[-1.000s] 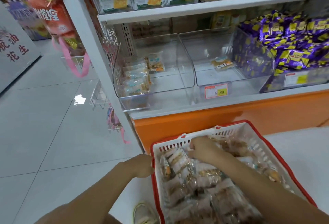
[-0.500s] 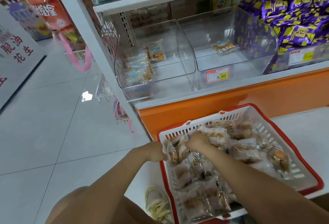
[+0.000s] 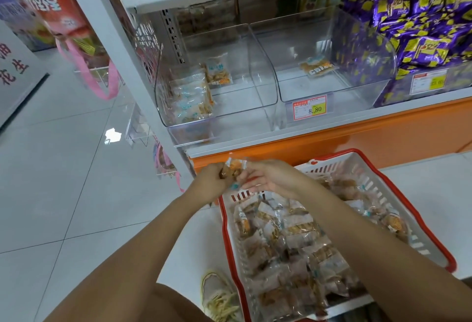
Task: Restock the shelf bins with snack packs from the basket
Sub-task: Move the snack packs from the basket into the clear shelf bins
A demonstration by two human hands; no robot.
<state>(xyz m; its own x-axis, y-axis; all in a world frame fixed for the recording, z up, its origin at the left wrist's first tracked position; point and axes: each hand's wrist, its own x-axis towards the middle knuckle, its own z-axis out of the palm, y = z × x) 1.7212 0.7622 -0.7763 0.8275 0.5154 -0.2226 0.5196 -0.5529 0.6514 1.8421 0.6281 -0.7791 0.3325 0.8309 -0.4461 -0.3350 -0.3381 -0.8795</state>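
Note:
A white basket with a red rim point(image 3: 357, 154) stands below the shelf, filled with several clear snack packs point(image 3: 293, 240). Above its far left corner both hands hold one snack pack point(image 3: 235, 165) between them. My left hand point(image 3: 210, 181) grips the pack's left end. My right hand point(image 3: 270, 178) pinches its right end, with the other fingers spread below. The left clear shelf bin point(image 3: 255, 96) holds a few similar packs point(image 3: 194, 94) against its left wall. The middle clear bin point(image 3: 355, 91) holds a single pack point(image 3: 316, 66).
A bin of purple and yellow packs point(image 3: 421, 27) fills the shelf's right end. A price tag point(image 3: 309, 107) reads 8.80. An orange base panel point(image 3: 370, 137) runs under the shelf. A white upright point(image 3: 122, 66) borders the shelf's left side. My shoe point(image 3: 219, 296) is beside the basket.
My right hand came up out of the basket with a pack. My left hand left the basket rim and met it above the far left corner.

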